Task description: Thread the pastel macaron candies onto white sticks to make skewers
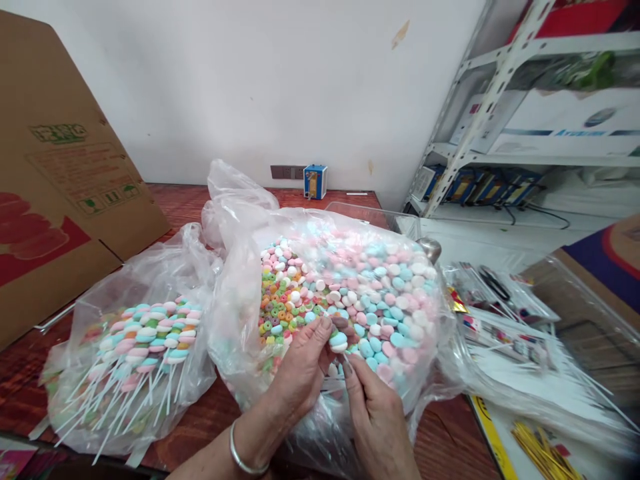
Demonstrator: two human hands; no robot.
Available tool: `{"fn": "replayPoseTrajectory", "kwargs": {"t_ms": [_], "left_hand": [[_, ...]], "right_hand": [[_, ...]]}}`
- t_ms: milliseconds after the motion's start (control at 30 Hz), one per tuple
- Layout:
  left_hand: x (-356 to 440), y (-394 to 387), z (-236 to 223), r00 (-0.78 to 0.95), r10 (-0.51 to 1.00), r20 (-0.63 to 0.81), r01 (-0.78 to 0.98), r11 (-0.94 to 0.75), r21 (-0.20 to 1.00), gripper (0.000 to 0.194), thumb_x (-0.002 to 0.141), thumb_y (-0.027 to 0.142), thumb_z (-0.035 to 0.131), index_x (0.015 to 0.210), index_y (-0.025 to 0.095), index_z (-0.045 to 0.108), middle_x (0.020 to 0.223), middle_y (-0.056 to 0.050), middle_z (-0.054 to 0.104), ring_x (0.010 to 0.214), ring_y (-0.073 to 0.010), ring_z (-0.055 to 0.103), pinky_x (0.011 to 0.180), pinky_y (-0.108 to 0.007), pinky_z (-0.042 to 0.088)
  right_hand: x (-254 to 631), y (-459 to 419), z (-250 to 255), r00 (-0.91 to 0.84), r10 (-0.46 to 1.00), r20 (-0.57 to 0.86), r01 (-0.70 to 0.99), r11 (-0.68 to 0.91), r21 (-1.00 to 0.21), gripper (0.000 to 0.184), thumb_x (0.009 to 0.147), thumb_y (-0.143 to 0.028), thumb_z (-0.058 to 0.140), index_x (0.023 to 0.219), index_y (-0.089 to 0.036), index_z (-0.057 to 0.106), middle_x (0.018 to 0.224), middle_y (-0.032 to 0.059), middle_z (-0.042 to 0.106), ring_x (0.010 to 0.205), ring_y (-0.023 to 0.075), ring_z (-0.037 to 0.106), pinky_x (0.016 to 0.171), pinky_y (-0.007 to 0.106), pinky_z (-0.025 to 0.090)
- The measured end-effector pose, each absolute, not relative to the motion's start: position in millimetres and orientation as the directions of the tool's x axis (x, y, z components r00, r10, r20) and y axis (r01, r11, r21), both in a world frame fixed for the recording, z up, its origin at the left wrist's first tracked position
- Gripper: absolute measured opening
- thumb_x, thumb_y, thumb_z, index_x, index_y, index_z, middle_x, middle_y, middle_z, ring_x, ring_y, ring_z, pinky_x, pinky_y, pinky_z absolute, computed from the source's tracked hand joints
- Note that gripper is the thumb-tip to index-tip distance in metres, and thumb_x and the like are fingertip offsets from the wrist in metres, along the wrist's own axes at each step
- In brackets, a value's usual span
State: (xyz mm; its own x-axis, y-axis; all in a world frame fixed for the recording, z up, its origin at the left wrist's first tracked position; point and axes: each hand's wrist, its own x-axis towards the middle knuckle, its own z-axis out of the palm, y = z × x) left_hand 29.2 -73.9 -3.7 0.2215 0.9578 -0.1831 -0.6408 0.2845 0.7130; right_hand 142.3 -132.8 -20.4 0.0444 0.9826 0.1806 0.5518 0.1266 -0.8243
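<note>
My L hand (306, 363), fingers nearly closed, pinches a round blue-and-white candy (339, 342) above pastel sweets (397, 312) in a clear plastic bag (227, 333); my R hand (377, 403) pinches, prob., a thin white stick (345, 358). Red-brown wood table (443, 437) below; white metal shelving (560, 159), R.

Carton (65, 173) blocking left, open above large bag (231, 300)

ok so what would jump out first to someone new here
Likely the large plastic bag in the middle, heaped with pastel candies, over which the left hand holds candy pieces and the right hand a white stick. Next, the candy skewers in the smaller bag beside it, to the left.
</note>
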Motion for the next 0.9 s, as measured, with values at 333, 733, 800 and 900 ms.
{"fn": "replayPoseTrajectory", "kwargs": {"t_ms": [333, 733, 800, 900], "left_hand": [[35, -49, -9, 0.23, 0.966, -0.115, -0.276, 0.178, 0.944, 0.04, 0.092, 0.052, 0.058, 0.106, 0.016, 0.069, 0.095, -0.009, 0.072, 0.088, -0.0208, 0.067, 0.079, -0.032, 0.053], [23, 32, -12, 0.217, 0.909, 0.355, 0.679, -0.402, 0.614, 0.021, 0.087, 0.007, 0.052, 0.09, 0.018, 0.07, 0.096, -0.008, 0.065, 0.092, -0.0227, 0.06, 0.086, -0.035, 0.048], [22, 31, -11, 0.202, 0.914, 0.351, 0.676, -0.389, 0.626, 0.022, 0.086, 0.006, 0.052, 0.089, 0.018, 0.069, 0.096, -0.008, 0.066, 0.094, -0.0229, 0.06, 0.088, -0.036, 0.047], [16, 24, -6, 0.144, 0.932, 0.332, 0.657, -0.341, 0.673, 0.016, 0.088, 0.009, 0.052, 0.087, 0.017, 0.066, 0.094, -0.009, 0.067, 0.094, -0.0229, 0.063, 0.087, -0.036, 0.048]], "right_hand": [[145, -102, -15, 0.124, 0.985, 0.118, 0.491, 0.043, -0.87, 0.036, 0.101, -0.037, 0.035, 0.087, -0.021, 0.063, 0.072, 0.0015, 0.067, 0.067, 0.0177, 0.061, 0.062, 0.024, 0.043], [137, -16, -25, 0.207, 0.952, 0.227, 0.591, 0.063, -0.804, 0.018, 0.085, -0.018, 0.049, 0.089, -0.021, 0.067, 0.073, 0.0017, 0.066, 0.065, 0.0178, 0.053, 0.06, 0.027, 0.029], [133, -10, -27, 0.205, 0.946, 0.25, 0.611, 0.075, -0.788, 0.018, 0.084, -0.015, 0.048, 0.086, -0.021, 0.065, 0.074, 0.0031, 0.064, 0.066, 0.0182, 0.052, 0.06, 0.028, 0.027], [135, -11, -30, 0.201, 0.933, 0.297, 0.613, 0.116, -0.781, 0.017, 0.087, -0.019, 0.046, 0.082, -0.022, 0.062, 0.082, 0.005, 0.064, 0.074, 0.0202, 0.055, 0.065, 0.029, 0.031]]}}
